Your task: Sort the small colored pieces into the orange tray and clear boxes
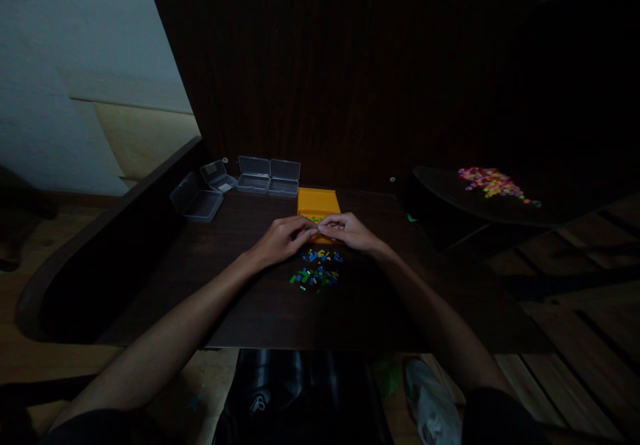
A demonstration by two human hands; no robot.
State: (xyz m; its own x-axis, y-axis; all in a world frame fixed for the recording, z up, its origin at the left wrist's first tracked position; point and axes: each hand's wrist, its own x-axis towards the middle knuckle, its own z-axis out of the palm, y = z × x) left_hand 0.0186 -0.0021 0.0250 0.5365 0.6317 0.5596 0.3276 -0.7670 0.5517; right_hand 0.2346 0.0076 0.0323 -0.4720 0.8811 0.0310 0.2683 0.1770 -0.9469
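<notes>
Both hands rest on a dark wooden table [250, 298], meeting at the near edge of an orange baseplate [317, 202]. My left hand [280, 238] has its fingers curled and pinched together at the plate's front edge. My right hand [350, 230] is curled the same way, fingertips touching those of the left hand. What the fingers pinch is too small to make out. Just in front of the hands lies a loose pile of small blue, green and yellow bricks [316, 273].
Three clear plastic boxes lie open at the back left: one [196, 200], a small one [218, 175] and a double one [269, 176]. A heap of pink and yellow bricks [493, 182] sits on a dark round surface at the right. A tall dark panel rises behind.
</notes>
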